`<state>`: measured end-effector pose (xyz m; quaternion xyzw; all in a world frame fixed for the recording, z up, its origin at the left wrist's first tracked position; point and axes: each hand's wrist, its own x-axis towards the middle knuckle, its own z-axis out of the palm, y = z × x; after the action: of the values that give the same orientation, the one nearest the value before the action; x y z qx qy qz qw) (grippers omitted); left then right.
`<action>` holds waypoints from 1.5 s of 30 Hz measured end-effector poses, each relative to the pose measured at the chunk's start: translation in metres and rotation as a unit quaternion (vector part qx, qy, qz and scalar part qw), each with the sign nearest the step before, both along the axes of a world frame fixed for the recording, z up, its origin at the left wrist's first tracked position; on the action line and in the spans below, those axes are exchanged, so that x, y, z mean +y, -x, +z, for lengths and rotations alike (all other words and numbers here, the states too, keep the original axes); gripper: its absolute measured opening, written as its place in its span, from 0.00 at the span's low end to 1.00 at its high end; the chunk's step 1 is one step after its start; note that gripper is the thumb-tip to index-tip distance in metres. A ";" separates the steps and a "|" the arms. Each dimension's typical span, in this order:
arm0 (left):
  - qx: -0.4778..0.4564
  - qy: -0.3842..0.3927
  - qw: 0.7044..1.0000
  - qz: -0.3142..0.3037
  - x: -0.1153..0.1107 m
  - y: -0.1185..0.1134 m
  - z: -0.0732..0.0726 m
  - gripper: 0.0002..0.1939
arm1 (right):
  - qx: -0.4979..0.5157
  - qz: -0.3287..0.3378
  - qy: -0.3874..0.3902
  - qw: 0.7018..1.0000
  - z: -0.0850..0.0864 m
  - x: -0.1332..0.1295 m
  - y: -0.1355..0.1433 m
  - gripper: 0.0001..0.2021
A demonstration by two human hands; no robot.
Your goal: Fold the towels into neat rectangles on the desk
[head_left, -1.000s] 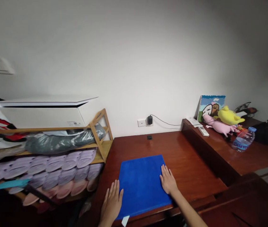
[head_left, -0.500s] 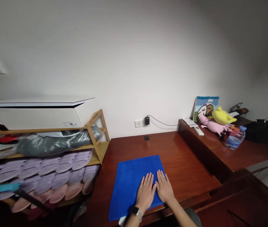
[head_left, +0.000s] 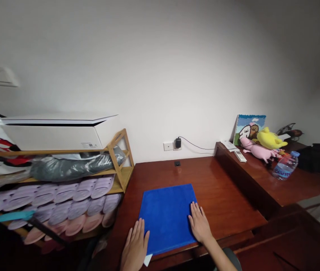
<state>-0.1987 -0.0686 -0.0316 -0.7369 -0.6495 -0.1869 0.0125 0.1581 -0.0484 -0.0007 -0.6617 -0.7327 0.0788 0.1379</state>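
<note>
A blue cloth (head_left: 168, 218) lies flat and spread on the reddish-brown wooden desk (head_left: 219, 195). My left hand (head_left: 135, 244) rests at the cloth's left edge near the front, palm down, fingers extended. At the right edge of the cloth, my right hand (head_left: 200, 223) lies palm down with its fingers stretched out. Neither hand holds anything. A small white tag (head_left: 147, 259) sticks out from under the cloth's front left corner, beside my left hand.
Left of the desk, a wooden rack (head_left: 124, 177) carries a white box (head_left: 55, 135) and several slippers (head_left: 81, 188). On the raised right surface are a remote (head_left: 240, 156), plush toys (head_left: 271, 139) and a water bottle (head_left: 286, 166). A black plug (head_left: 178, 142) is in the wall socket.
My left hand has moved left from the middle of the cloth to its left edge. My right hand remains near the right edge. The view has shifted slightly.
</note>
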 end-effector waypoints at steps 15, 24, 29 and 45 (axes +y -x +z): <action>0.017 0.020 0.989 -0.147 0.033 -0.138 0.019 0.32 | -0.007 0.008 -0.013 1.000 -0.022 -0.018 -0.007 0.31; 0.022 -0.024 0.999 0.019 0.020 -0.013 -0.015 0.36 | -0.010 -0.018 -0.021 1.000 0.017 0.046 0.008 0.32; 0.011 -0.015 0.999 0.026 0.017 -0.018 -0.016 0.36 | -0.020 0.007 0.035 0.999 0.043 0.119 0.019 0.33; 0.013 0.018 0.984 -0.179 0.151 -0.197 0.046 0.32 | -0.022 0.033 0.020 0.999 -0.001 0.140 0.007 0.32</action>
<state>-0.0016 0.0820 0.0143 -0.8439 -0.5100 -0.1644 -0.0260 0.1508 0.0916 -0.0018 -0.6415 -0.7553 0.0833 0.1056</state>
